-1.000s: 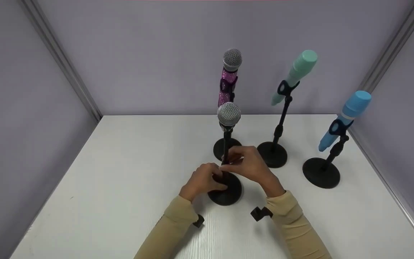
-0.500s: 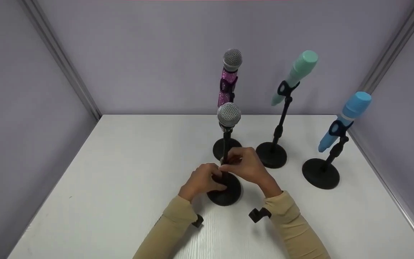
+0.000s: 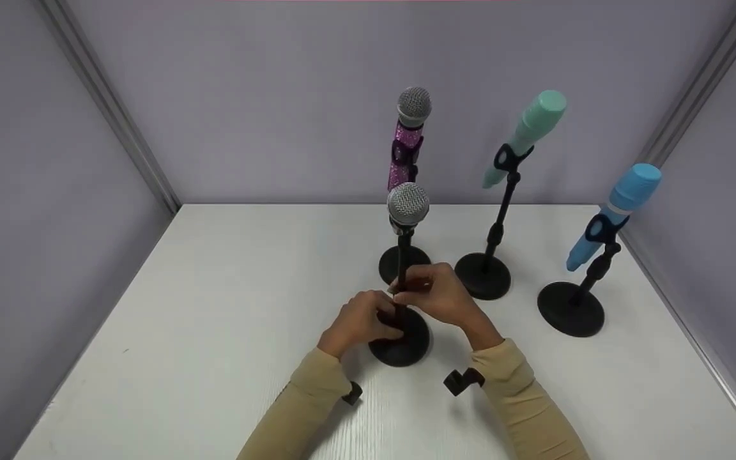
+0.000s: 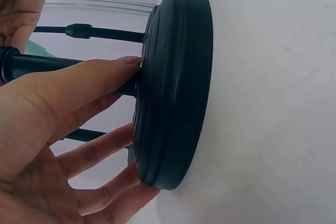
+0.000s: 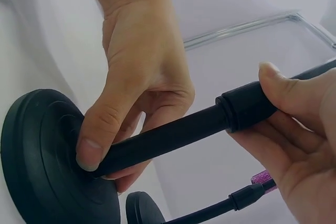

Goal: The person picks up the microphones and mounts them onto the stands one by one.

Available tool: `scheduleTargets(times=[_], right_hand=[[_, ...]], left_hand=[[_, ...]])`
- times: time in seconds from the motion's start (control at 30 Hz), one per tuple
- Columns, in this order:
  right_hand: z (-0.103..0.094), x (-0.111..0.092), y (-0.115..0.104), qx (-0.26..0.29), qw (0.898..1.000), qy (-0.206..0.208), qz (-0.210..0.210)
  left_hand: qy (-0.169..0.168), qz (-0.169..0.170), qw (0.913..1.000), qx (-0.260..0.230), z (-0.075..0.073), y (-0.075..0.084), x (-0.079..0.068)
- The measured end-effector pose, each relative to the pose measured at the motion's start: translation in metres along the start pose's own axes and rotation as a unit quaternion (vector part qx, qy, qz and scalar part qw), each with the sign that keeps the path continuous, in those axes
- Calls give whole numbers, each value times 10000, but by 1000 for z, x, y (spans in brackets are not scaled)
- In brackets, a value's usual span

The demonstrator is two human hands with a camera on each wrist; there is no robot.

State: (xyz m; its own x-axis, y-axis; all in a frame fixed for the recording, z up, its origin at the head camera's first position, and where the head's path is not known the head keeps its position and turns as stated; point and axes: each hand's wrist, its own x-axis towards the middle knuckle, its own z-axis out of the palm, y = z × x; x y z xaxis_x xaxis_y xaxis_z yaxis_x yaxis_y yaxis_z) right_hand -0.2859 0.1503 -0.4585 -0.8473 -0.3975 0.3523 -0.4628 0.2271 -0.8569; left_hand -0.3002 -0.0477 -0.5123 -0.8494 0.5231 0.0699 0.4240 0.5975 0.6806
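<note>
A microphone with a silver mesh head [image 3: 408, 203] sits on a black desktop microphone stand [image 3: 400, 351] at the middle of the table. My left hand [image 3: 358, 319] holds the stand low down, its thumb and a finger about the foot of the pole; in the left wrist view other fingertips touch the edge of the round base [image 4: 178, 87]. Higher up, my right hand [image 3: 441, 294] pinches the thick collar [image 5: 244, 107] on the pole between thumb and fingers. The microphone's handle is mostly hidden behind its head in the head view.
Behind stands a glittery pink microphone [image 3: 400, 176] on its own stand. To the right are a mint-green microphone [image 3: 537, 118] and a blue microphone [image 3: 635, 185], each tilted on a black stand. Grey walls edge the white table [image 3: 214, 287].
The right hand's fingertips have shifted slightly at the collar. The left hand and the stand stay in the same place.
</note>
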Motion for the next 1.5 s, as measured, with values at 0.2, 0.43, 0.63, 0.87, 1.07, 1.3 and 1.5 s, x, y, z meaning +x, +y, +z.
scheduleTargets(times=[0.2, 0.43, 0.63, 0.87, 1.07, 1.3, 1.5], right_hand=[[-2, -2, -4, 57, 9993, -268, 248], [-2, -1, -5, -305, 9995, 21, 52], [1, -1, -6, -909, 9951, 393, -40], [1, -1, -10, -980, 9946, 345, -66], [0, 0, -10, -705, 9975, 83, 10], [-1, -1, -9, -605, 9980, -171, -7], [-2, -2, -9, -588, 9974, -413, 18]], left_hand=[[-13, 58, 10000, -6, 0, 0, 0], [-14, -47, 10000, 57, 0, 0, 0], [16, -98, 9999, 14, -1, 0, 1], [37, -156, 9999, -38, -1, 1, 0], [21, 16, 9998, 202, -1, -1, 1], [2, 22, 9998, 184, 0, -1, 0], [-9, 13, 10000, 77, 0, -1, 0]])
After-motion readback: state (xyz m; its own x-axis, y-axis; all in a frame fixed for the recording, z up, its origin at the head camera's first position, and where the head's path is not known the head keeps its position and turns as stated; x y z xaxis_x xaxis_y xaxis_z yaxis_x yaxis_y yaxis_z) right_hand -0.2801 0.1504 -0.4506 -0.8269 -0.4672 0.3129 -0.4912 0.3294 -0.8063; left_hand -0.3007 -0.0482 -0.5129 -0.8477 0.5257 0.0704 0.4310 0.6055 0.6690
